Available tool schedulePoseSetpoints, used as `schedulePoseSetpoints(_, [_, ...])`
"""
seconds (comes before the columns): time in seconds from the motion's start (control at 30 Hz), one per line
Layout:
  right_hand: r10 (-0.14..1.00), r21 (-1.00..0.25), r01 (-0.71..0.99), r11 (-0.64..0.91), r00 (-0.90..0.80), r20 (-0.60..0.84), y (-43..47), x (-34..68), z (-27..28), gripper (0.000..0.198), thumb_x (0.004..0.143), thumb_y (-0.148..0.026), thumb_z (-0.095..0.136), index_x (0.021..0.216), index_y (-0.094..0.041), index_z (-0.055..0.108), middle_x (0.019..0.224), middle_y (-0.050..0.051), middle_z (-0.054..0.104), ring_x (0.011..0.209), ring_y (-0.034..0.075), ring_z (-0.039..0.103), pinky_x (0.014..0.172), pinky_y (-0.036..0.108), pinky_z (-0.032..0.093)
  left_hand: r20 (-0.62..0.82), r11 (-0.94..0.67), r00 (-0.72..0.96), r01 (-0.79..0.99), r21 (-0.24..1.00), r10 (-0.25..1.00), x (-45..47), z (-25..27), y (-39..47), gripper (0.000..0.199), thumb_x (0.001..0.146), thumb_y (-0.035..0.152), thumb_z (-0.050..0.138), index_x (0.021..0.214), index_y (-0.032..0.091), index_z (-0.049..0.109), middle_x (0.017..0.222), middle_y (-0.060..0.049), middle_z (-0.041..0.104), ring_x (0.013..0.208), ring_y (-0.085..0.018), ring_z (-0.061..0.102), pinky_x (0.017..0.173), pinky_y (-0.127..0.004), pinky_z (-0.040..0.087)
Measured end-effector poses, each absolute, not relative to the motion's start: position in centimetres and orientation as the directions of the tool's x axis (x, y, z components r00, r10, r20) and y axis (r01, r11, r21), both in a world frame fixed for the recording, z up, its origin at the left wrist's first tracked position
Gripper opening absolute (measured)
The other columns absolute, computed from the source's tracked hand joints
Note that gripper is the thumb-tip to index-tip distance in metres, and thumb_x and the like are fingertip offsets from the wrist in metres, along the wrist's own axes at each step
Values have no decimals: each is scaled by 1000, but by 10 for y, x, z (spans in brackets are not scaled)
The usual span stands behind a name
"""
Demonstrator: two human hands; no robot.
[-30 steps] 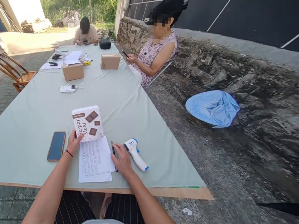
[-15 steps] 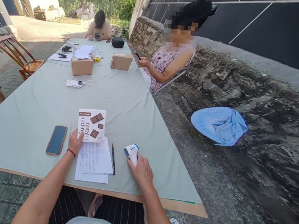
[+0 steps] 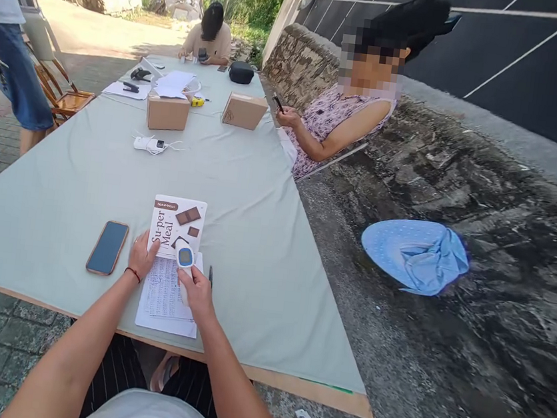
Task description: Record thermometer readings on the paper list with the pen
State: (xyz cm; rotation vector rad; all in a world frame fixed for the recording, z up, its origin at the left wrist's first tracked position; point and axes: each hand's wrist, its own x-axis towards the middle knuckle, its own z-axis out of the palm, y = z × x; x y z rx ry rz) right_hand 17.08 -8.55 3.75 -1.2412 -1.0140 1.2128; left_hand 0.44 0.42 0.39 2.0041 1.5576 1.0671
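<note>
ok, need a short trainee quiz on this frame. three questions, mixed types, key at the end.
1. Multiple choice: what does the right hand hold?
a) a pen
b) a white-and-blue handheld device
c) a cup

2. True or false: the phone lies to the left of the left hand, apart from the papers.

3. Short answer: which two words are printed largest on the box in the left hand?

Key:
1. b
2. True; bare tablecloth shows between the phone and the papers.
3. "Su-per Meal"
</note>
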Motion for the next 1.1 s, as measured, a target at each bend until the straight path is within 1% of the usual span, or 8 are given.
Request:
schedulePoseSetpoints(0.17, [974,-991,-86,-107,189,-122,-82,166,33,34,72,-53,63,74,-19,60,66,-2,58,66,16,51,64,28,46,329,-314,103,651,691,939,3,0,5,66,97,65,22,121,15,58,110,-14,66,104,-28,59,93,-44,45])
schedulePoseSetpoints(0.3, [967,-982,-108,-154,187,-173,-84,164,36,37,70,-55,64,74,-19,61,67,-2,58,68,16,49,68,28,44,340,-320,100,653,687,935,3,-3,6,66,97,65,22,120,14,58,109,-15,65,103,-29,59,93,-46,45])
schedulePoseSetpoints(0.43, [966,-973,-166,-162,174,-191,-84,162,40,37,69,-56,64,74,-20,60,71,-1,59,70,17,50,71,29,43,355,-329,97,652,683,930,4,-4,6,60,98,61,24,119,17,58,107,-14,66,101,-28,59,91,-46,46])
schedulePoseSetpoints(0.53, [969,-969,-192,-156,160,-187,-84,162,42,37,70,-56,65,75,-20,61,70,-1,59,71,17,51,70,29,43,360,-330,94,652,683,928,5,-5,6,58,99,60,25,119,17,58,107,-13,66,100,-28,60,90,-45,46])
schedulePoseSetpoints(0.8, [969,-970,-190,-154,160,-186,-85,161,40,39,70,-58,65,77,-20,61,67,-1,58,67,17,50,65,29,42,371,-332,80,643,690,925,2,-10,7,60,98,63,26,121,19,58,109,-13,66,102,-27,61,91,-44,48])
schedulePoseSetpoints(0.87, [971,-960,-231,-157,139,-192,-84,161,42,40,68,-58,68,77,-20,60,67,-1,58,67,16,50,65,29,41,374,-332,76,641,692,924,2,-11,8,60,97,63,27,122,18,58,109,-13,66,102,-27,61,91,-44,48])
schedulePoseSetpoints(1.0, [965,-906,-369,-207,77,-252,-85,160,50,42,60,-56,76,75,-21,59,67,-2,57,65,15,48,63,28,40,376,-334,75,638,694,924,1,-10,8,60,97,63,28,122,18,58,108,-13,67,103,-28,61,91,-45,48])
schedulePoseSetpoints(1.1, [958,-882,-402,-244,42,-284,-90,161,56,43,59,-56,78,72,-20,58,63,-3,55,61,14,45,61,27,38,376,-336,78,638,693,923,1,-9,8,58,98,63,28,122,19,59,109,-13,67,103,-27,62,92,-44,48])
